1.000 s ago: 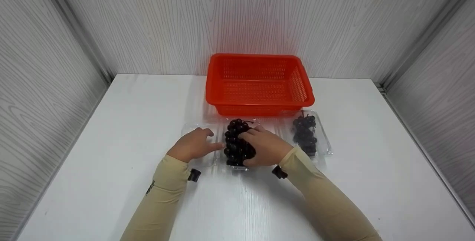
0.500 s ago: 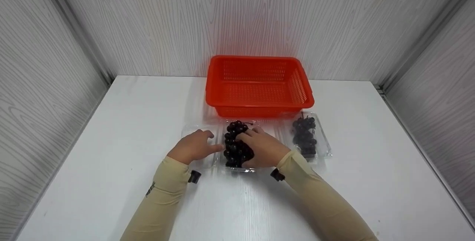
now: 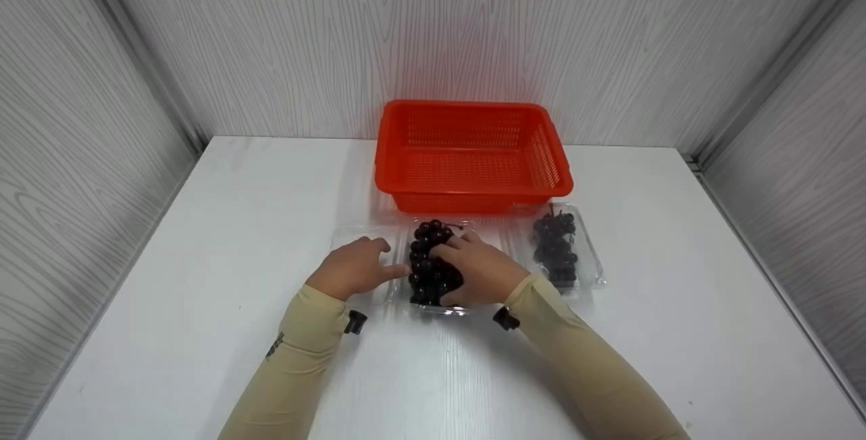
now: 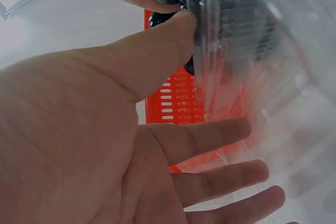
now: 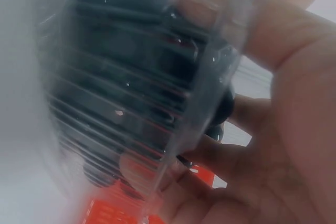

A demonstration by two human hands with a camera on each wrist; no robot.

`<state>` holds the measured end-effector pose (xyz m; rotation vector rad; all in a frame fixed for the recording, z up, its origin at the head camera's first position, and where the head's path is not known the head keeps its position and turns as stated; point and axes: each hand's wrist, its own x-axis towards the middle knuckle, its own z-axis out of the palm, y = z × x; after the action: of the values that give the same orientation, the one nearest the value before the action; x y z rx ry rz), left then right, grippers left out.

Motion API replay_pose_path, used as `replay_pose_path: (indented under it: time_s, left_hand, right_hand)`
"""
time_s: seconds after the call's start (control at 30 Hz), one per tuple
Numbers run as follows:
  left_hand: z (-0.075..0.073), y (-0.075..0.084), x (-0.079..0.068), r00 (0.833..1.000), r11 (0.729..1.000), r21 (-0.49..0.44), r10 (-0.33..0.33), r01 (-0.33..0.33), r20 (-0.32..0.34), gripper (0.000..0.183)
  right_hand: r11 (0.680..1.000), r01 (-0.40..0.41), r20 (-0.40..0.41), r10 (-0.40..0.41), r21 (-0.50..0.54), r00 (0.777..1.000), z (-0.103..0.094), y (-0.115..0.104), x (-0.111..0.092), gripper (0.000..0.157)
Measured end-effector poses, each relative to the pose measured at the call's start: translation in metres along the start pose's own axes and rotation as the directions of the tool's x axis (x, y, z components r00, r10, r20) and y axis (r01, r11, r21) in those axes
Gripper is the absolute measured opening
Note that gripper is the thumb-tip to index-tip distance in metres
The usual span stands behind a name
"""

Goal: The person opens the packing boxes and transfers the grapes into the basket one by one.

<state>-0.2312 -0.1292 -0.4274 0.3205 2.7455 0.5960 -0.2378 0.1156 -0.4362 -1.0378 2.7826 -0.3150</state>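
Observation:
A bunch of dark grapes lies in an opened clear plastic clamshell box at the middle of the table. My right hand reaches into the box and grips the grapes from the right, fingers curled over them; the right wrist view shows the fingers around them behind the clear wall. On the other side, my left hand is over the box's opened lid, its thumb at the edge between lid and box. In the left wrist view its fingers are spread and nearly straight.
Behind the box stands a red plastic basket with slotted walls. To the right, a second clear box holds another bunch of dark grapes. White wood-grain panels enclose the white table at the back and sides.
My right hand has shifted slightly left and down over the grapes, which have settled a little in the box. The left hand has stayed in place.

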Motion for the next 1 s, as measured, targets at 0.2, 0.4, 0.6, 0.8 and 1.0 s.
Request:
replay_pose_path:
  time_s: [0.2,0.4,0.6,0.8,1.0]
  left_hand:
    - [-0.0006,0.0022,-0.0009,1.0,1.0,-0.005,-0.004,0.004,0.012,0.065]
    - [0.0013,0.0007,-0.0018,1.0,1.0,-0.015,-0.003,0.003,0.001,0.065]
    - [0.0014,0.0008,-0.0014,1.0,1.0,-0.02,-0.002,0.002,-0.008,0.064]
    - [0.0011,0.002,-0.0004,1.0,1.0,-0.015,0.01,-0.01,0.01,0.063]
    - [0.0005,0.0032,-0.0007,1.0,1.0,-0.004,0.025,-0.025,0.005,0.061]
  right_hand:
    - [0.997,0.025,-0.037,-0.028,-0.069,0.999,0.001,-0.0022,-0.0011,0.067]
    - [0.995,0.045,-0.02,-0.047,-0.093,0.999,0.0009,-0.0043,-0.0012,0.07]
    - [0.998,0.038,-0.021,-0.039,-0.059,0.999,0.0006,-0.0033,0.0016,0.072]
    - [0.998,0.034,-0.011,-0.035,-0.053,0.999,0.0014,-0.0024,0.0009,0.068]
    - [0.996,0.057,-0.032,-0.059,-0.067,0.998,0.0015,-0.0022,-0.0004,0.068]
